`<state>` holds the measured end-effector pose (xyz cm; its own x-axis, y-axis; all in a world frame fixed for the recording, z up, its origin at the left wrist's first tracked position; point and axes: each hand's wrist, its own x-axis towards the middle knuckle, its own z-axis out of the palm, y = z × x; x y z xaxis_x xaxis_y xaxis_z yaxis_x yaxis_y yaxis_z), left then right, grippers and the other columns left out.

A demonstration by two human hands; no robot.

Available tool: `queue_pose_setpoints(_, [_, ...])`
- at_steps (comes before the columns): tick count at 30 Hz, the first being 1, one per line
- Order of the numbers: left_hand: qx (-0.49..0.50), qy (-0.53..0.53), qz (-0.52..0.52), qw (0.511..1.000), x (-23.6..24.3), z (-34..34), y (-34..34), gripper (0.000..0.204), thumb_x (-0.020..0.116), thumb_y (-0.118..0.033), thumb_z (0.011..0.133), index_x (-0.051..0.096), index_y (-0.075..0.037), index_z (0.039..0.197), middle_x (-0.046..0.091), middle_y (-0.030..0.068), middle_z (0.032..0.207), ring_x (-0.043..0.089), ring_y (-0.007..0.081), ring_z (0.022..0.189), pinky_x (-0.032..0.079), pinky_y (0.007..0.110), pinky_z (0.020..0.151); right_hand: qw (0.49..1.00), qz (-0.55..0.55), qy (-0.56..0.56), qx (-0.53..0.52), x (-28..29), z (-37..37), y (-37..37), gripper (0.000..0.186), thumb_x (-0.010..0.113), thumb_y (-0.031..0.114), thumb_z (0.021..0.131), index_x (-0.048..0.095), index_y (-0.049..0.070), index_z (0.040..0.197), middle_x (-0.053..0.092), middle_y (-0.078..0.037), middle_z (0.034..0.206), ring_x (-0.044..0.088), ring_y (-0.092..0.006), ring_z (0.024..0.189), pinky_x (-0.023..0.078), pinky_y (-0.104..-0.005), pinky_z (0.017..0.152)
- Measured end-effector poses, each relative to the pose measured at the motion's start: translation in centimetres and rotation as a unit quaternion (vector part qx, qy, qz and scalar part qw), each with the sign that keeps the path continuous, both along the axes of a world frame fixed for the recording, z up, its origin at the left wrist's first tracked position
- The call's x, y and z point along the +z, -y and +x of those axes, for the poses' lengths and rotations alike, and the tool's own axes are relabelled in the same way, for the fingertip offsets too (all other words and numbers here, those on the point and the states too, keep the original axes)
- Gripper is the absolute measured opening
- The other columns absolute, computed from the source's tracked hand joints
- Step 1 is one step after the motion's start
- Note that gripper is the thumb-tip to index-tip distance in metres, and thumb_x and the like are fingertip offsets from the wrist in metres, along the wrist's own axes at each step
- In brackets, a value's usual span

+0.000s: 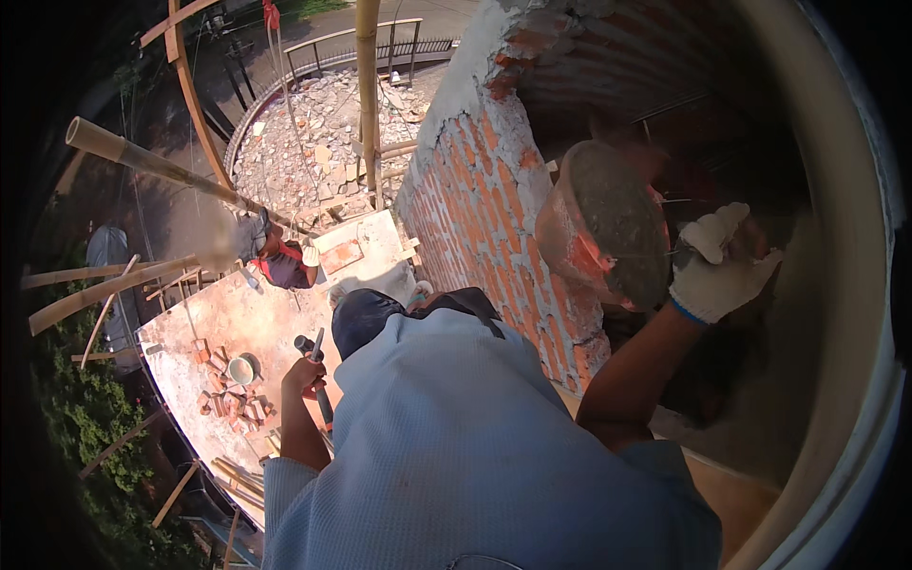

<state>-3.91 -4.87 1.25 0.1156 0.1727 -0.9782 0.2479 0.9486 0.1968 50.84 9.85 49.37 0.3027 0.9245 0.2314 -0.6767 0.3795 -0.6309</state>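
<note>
My left hand (306, 376), with no glove visible, is closed around a hammer (324, 404) with a dark head and a black and red handle. It is beside my left knee, over the pale platform. On the right, my right hand (714, 271) wears a white knit glove with a blue cuff. Its thumb stands apart from the bent fingers, and I see nothing held between them. Close to its left is a tilted reddish bucket (570, 223) of grey mortar (617, 209), beside the brick wall (480, 218). Whether the glove touches its rim is unclear.
A co-worker (285, 266) in a dark and red top is at the far left. Broken bricks (233, 404) and a small bowl (241, 370) lie on the platform (180, 328). Bamboo poles (152, 161) cross the left side. Rubble (313, 133) lies beyond. A pale curved edge (845, 285) borders the right.
</note>
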Motion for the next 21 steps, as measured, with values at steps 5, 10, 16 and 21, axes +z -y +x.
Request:
queue_pose_setpoints(5, [0.006, 0.033, -0.018, 0.999, -0.9, 2.2, 2.1, 0.029, 0.060, -0.004, 0.082, 0.040, -0.020, 0.096, 0.044, -0.0002, 0.069, 0.056, 0.0171, 0.056, 0.055, 0.048, 0.058, 0.951, -0.095, 0.140, -0.258, -0.4, 4.5, 0.7, 0.055, 0.039, 0.059, 0.098, 0.051, 0.005, 0.097, 0.056, -0.012, 0.091, 0.046, -0.0180, 0.072, 0.034, -0.0300, 0.051])
queue_pose_setpoints(10, [-0.079, 0.012, -0.117, 0.990, -1.2, 2.4, 3.6, 0.025, 0.062, -0.006, 0.081, 0.043, -0.019, 0.091, 0.048, 0.0002, 0.070, 0.059, 0.0175, 0.059, 0.054, 0.054, 0.056, 0.974, -0.037, 0.083, -0.209, -0.4, 7.2, 2.2, 0.048, 0.044, 0.051, 0.099, 0.052, 0.003, 0.099, 0.048, -0.006, 0.081, 0.036, -0.0156, 0.063, 0.032, -0.0296, 0.050])
queue_pose_setpoints(16, [-0.159, -0.037, -0.117, 0.980, -1.4, 1.9, 5.0, 0.020, 0.066, -0.008, 0.081, 0.051, -0.016, 0.091, 0.052, 0.0012, 0.071, 0.062, 0.0201, 0.060, 0.054, 0.055, 0.054, 0.986, -0.038, 0.065, -0.151, -0.9, 11.0, 4.1, 0.034, 0.050, 0.041, 0.095, 0.051, 0.008, 0.087, 0.042, -0.004, 0.074, 0.036, -0.0151, 0.059, 0.033, -0.0296, 0.052])
queue_pose_setpoints(21, [-0.063, 0.002, -0.051, 0.997, -2.5, 1.4, 4.6, 0.023, 0.064, -0.003, 0.080, 0.050, -0.015, 0.094, 0.053, 0.0043, 0.072, 0.061, 0.0211, 0.055, 0.056, 0.048, 0.048, 0.994, -0.070, 0.021, -0.083, -2.1, 14.3, 5.3, 0.034, 0.051, 0.038, 0.092, 0.049, 0.010, 0.073, 0.040, -0.001, 0.066, 0.036, -0.0146, 0.057, 0.034, -0.0300, 0.052])
